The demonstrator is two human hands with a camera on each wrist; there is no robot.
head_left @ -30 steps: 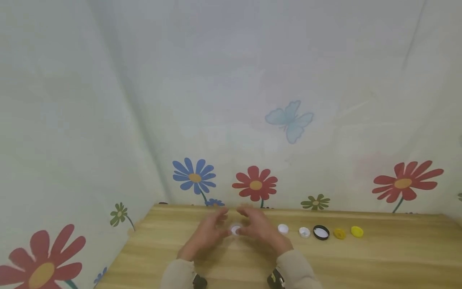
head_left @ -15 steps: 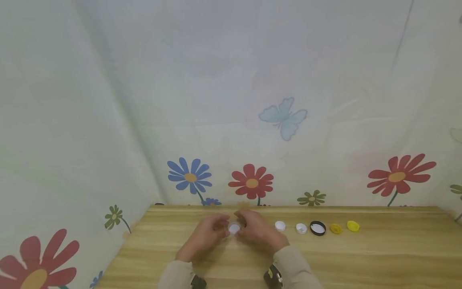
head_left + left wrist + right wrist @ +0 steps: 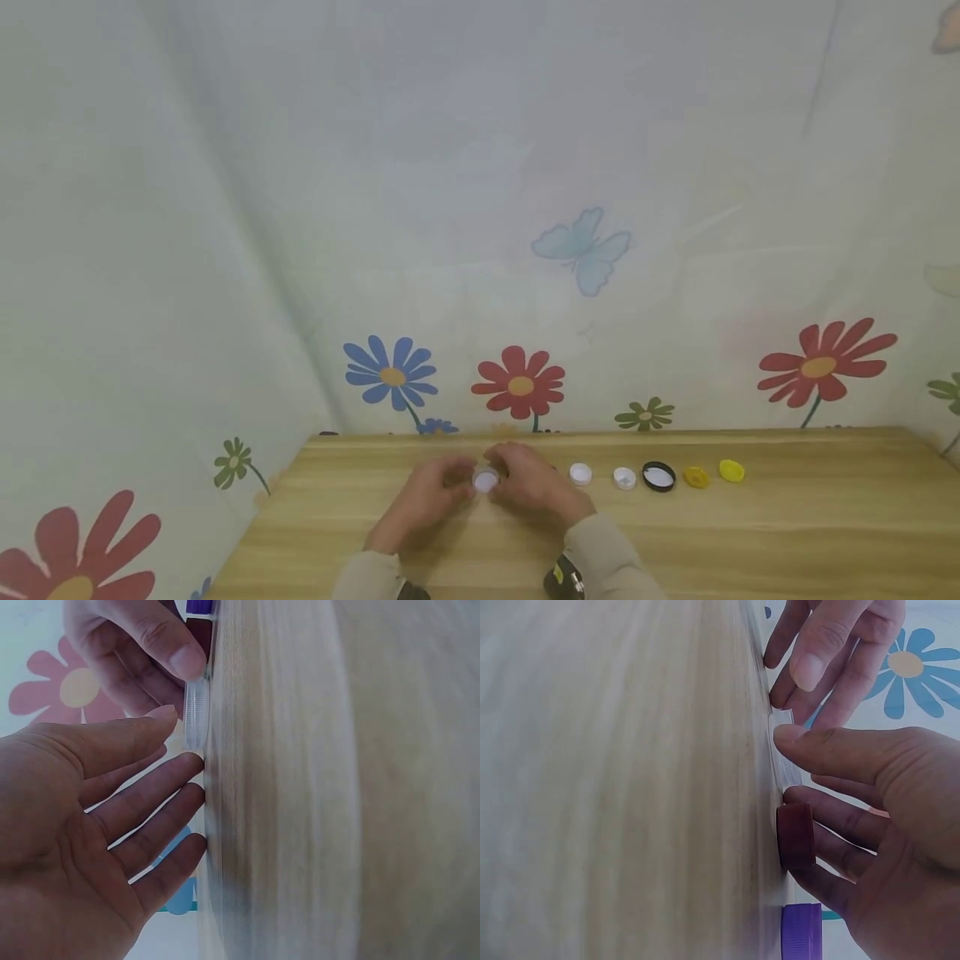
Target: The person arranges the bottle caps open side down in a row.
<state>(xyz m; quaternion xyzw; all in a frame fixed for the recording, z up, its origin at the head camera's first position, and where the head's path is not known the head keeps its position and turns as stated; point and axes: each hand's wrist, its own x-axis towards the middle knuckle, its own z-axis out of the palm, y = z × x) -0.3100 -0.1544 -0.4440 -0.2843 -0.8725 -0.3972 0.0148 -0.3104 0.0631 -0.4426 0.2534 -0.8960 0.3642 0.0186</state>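
Note:
A clear, ridged round cap [image 3: 486, 480] with a whitish face lies on the wooden table between both hands. My left hand [image 3: 429, 493] is at its left side, fingers spread and nearly straight, with several fingertips at the tabletop in the left wrist view. On the other side my right hand [image 3: 534, 483] has its thumb overlapping the cap [image 3: 786, 761] in the right wrist view and its index fingertip by the rim; firm contact cannot be made out. A dark red cap [image 3: 796, 836] stands against the right fingers, with a purple cap [image 3: 802, 931] beyond; the right hand mostly hides both from the head view.
To the right runs a row of caps: a white one [image 3: 581, 474], a smaller white one [image 3: 624, 477], a black-rimmed one [image 3: 659, 477], an orange-yellow one [image 3: 696, 477] and a yellow one [image 3: 732, 471]. A flowered cloth [image 3: 450, 208] hangs behind the table [image 3: 712, 542].
Both hands have drawn in closer around the clear cap, their fingers less spread than before. The cap stays about where it was; the head view has shifted slightly.

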